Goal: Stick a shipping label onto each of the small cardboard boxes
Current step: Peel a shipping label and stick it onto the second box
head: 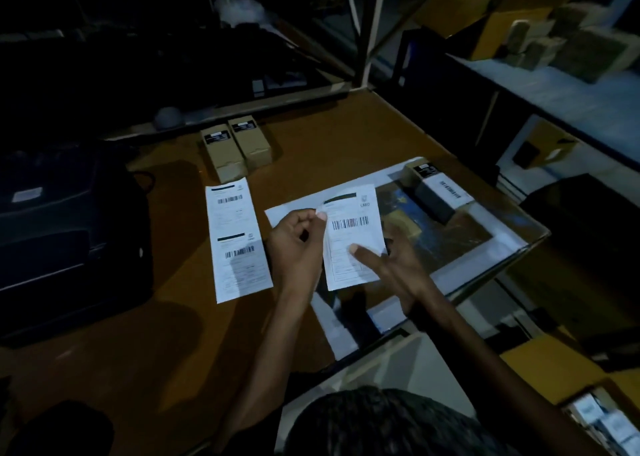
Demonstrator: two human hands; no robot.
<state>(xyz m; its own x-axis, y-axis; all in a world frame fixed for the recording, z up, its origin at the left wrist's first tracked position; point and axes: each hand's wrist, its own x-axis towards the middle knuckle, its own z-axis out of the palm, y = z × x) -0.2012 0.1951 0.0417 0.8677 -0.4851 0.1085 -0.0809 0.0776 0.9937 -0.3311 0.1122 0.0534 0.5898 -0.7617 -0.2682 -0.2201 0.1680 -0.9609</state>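
Your right hand (391,265) lies nearest, fingers straight and spread, index finger pressing the lower half of the label (353,237). Your left hand (298,244), just left of the label, pinches its upper left corner between thumb and forefinger, the other fingers curled. The label sits over the left edge of a glass-topped panel (485,247) on the brown table (156,317). Left of the label lies a strip (237,240) of two more labels. Beyond the strip stand two boxes (237,147), touching side by side. Right of and beyond the label, a third box (436,188) on the panel bears a barcode label.
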